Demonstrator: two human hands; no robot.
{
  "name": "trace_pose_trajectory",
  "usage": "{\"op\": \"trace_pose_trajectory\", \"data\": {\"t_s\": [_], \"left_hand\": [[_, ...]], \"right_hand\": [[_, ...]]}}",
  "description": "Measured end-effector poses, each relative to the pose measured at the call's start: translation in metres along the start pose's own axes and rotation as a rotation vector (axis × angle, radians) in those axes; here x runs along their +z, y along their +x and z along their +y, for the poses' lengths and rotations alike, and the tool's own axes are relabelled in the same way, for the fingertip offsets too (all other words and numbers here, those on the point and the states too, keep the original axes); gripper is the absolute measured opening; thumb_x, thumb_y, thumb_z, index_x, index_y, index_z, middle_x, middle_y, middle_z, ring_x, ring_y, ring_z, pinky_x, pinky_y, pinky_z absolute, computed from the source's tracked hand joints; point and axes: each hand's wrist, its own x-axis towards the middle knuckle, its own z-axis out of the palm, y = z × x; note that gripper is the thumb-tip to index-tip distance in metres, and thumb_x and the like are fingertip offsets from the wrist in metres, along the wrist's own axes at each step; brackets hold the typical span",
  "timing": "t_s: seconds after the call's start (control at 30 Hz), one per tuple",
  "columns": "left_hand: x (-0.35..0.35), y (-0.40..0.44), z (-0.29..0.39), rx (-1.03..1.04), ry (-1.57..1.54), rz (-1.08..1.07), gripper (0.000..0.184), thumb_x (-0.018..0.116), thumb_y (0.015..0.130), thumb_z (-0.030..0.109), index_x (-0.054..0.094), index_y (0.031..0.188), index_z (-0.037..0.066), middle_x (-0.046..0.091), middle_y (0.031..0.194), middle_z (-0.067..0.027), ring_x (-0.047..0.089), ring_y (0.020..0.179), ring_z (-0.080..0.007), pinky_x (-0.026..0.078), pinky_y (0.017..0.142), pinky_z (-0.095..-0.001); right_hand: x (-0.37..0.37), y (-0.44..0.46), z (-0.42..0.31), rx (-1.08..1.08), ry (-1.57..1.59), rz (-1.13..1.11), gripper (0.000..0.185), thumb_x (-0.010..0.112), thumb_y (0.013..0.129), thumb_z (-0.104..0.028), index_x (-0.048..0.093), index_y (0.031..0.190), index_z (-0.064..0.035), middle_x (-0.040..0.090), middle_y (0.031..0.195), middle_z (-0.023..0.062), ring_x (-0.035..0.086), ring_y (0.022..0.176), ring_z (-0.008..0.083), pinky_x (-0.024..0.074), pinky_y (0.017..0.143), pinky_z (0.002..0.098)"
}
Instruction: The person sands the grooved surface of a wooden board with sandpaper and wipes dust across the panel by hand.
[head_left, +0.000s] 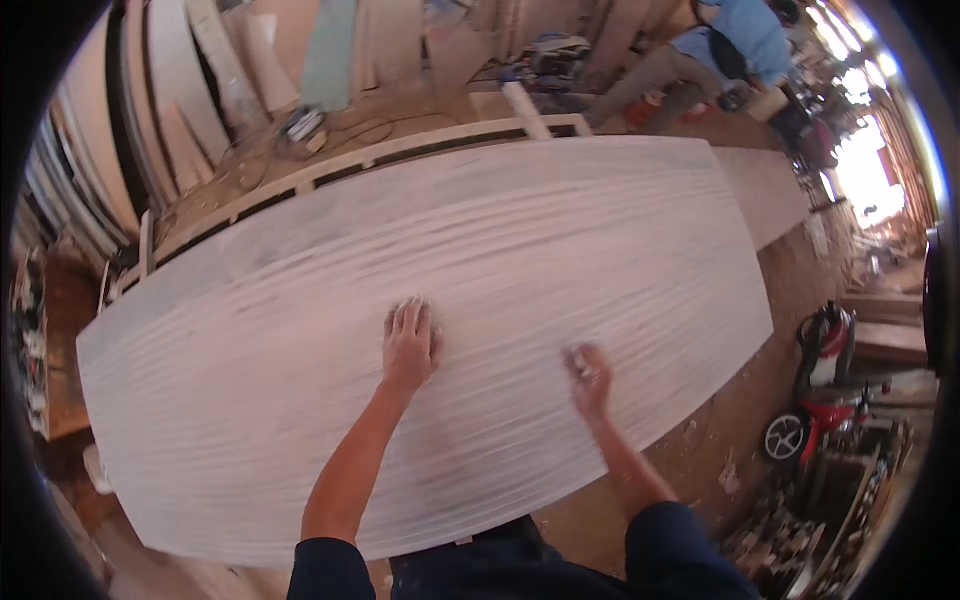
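Note:
A large pale wooden panel (300, 400) with streaky white lines across its face lies in front of me. My left hand (412, 342) rests on the middle of it, fingers pointing away from me and whitened at the tips. Nothing shows under that palm. To the right, my right hand (590, 378) is closed just over the panel and slightly blurred. A small whitish patch shows at its fingers, too unclear to name.
A wooden frame (330, 175) runs along the panel's far edge. Boards (190, 70) lean against the back wall, near a power tool (303, 126) on the floor. Another person (715, 55) bends at the upper right. A red scooter (825, 415) stands at right, beside scrap wood (790, 535).

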Motion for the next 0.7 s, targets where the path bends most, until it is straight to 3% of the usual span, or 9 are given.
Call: {"op": "trace_pose_trajectory", "data": {"t_s": [0.03, 0.1, 0.13, 0.23, 0.3, 0.33, 0.47, 0.7], "left_hand": [[0.01, 0.012, 0.012, 0.023, -0.035, -0.005, 0.046, 0.056, 0.093, 0.023, 0.055, 0.13, -0.004, 0.051, 0.134, -0.0196, 0.046, 0.129, -0.0356, 0.033, 0.112, -0.0514], [0.024, 0.03, 0.032, 0.084, -0.082, -0.009, 0.046, 0.056, 0.093, 0.023, 0.055, 0.129, -0.004, 0.051, 0.134, -0.0197, 0.046, 0.129, -0.0356, 0.034, 0.112, -0.051], [0.027, 0.035, 0.038, 0.066, -0.091, -0.05, 0.045, 0.056, 0.093, 0.023, 0.055, 0.129, -0.004, 0.051, 0.134, -0.0195, 0.046, 0.128, -0.0357, 0.034, 0.111, -0.051], [0.024, 0.035, 0.036, 0.055, -0.089, -0.119, 0.044, 0.055, 0.093, 0.024, 0.056, 0.128, -0.002, 0.052, 0.135, -0.0189, 0.047, 0.128, -0.0361, 0.034, 0.111, -0.0511], [0.017, 0.024, 0.017, 0.021, -0.067, -0.128, 0.043, 0.056, 0.092, 0.024, 0.058, 0.127, -0.001, 0.053, 0.134, -0.0181, 0.047, 0.128, -0.0367, 0.033, 0.111, -0.0512], [0.012, 0.013, 0.004, 0.008, -0.062, -0.11, 0.043, 0.057, 0.091, 0.024, 0.059, 0.126, 0.0, 0.053, 0.134, -0.0177, 0.047, 0.128, -0.0369, 0.032, 0.111, -0.0511], [-0.03, -0.03, -0.056, 0.067, -0.023, -0.059, 0.042, 0.058, 0.089, 0.02, 0.059, 0.126, 0.0, 0.056, 0.131, -0.0196, 0.048, 0.125, -0.0376, 0.035, 0.109, -0.0497], [-0.11, -0.127, -0.172, -0.002, 0.022, -0.008, 0.041, 0.058, 0.087, 0.016, 0.059, 0.124, -0.001, 0.056, 0.129, -0.0175, 0.05, 0.121, -0.0368, 0.037, 0.107, -0.0491]], "right_hand": [[0.011, -0.031, 0.009, 0.019, -0.069, 0.054, 0.021, 0.076, 0.083, 0.0, 0.063, 0.099, -0.0018, 0.061, 0.104, 0.0058, 0.061, 0.095, 0.0224, 0.0567, 0.091, 0.0418], [0.028, -0.074, -0.004, 0.17, -0.087, -0.015, 0.014, 0.072, 0.089, -0.006, 0.064, 0.098, -0.0017, 0.063, 0.098, 0.006, 0.061, 0.091, 0.022, 0.0551, 0.078, 0.0361], [0.037, -0.086, -0.038, 0.227, -0.256, -0.166, 0.012, 0.071, 0.09, -0.008, 0.064, 0.098, -0.002, 0.063, 0.097, 0.0065, 0.062, 0.091, 0.0234, 0.0533, 0.076, 0.0365], [0.067, -0.123, -0.044, 0.183, -0.185, -0.113, 0.015, 0.075, 0.084, -0.001, 0.064, 0.095, -0.0002, 0.066, 0.099, 0.0071, 0.061, 0.087, 0.0157, 0.0497, 0.072, 0.0336], [0.076, -0.129, -0.069, -0.224, -0.383, -0.196, 0.024, 0.075, 0.077, -0.002, 0.065, 0.099, -0.0023, 0.064, 0.096, 0.0088, 0.061, 0.092, 0.0255, 0.0462, 0.082, 0.0398], [0.082, -0.135, -0.067, -0.181, -0.419, -0.23, 0.032, 0.075, 0.072, -0.004, 0.066, 0.103, -0.0033, 0.063, 0.097, 0.0108, 0.058, 0.097, 0.0337, 0.0419, 0.089, 0.0439], [0.094, -0.142, -0.063, -0.147, -0.507, -0.154, 0.032, 0.074, 0.075, -0.005, 0.064, 0.105, -0.0045, 0.062, 0.1, 0.0104, 0.058, 0.098, 0.0326, 0.042, 0.089, 0.0429], [0.103, -0.144, -0.081, -0.174, -0.683, -0.141, 0.033, 0.073, 0.078, -0.009, 0.059, 0.108, -0.0075, 0.057, 0.104, 0.0113, 0.054, 0.106, 0.0333, 0.0402, 0.093, 0.0442]]}}
